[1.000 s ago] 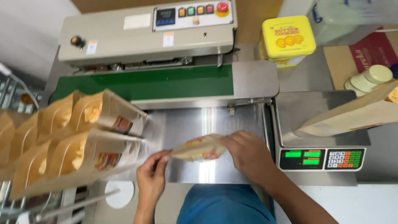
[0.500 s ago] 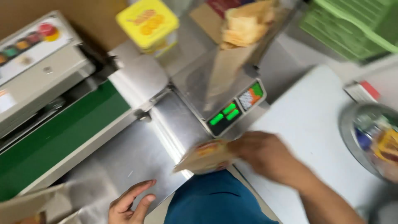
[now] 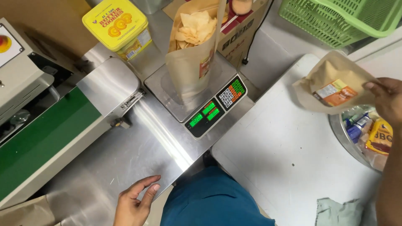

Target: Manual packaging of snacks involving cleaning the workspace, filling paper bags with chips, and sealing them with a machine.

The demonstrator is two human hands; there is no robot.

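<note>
A steel worktop (image 3: 138, 155) is seen across the lower left, with a green conveyor belt (image 3: 39, 138) at the far left. A weighing scale (image 3: 197, 94) is placed at upper centre; an open brown bag of chips (image 3: 192, 50) is stood upright on its pan. At right of frame, a flat brown pouch (image 3: 333, 83) is held over the white table (image 3: 289, 155), pinched at its edge by the right hand (image 3: 387, 98), forearm running down the right edge. The left hand (image 3: 134, 203) is rested half-open, fingers loosely curled, on the worktop's near edge at bottom, empty.

Flat tan paper pouch (image 3: 333, 86) with orange label, held tilted aloft.
</note>
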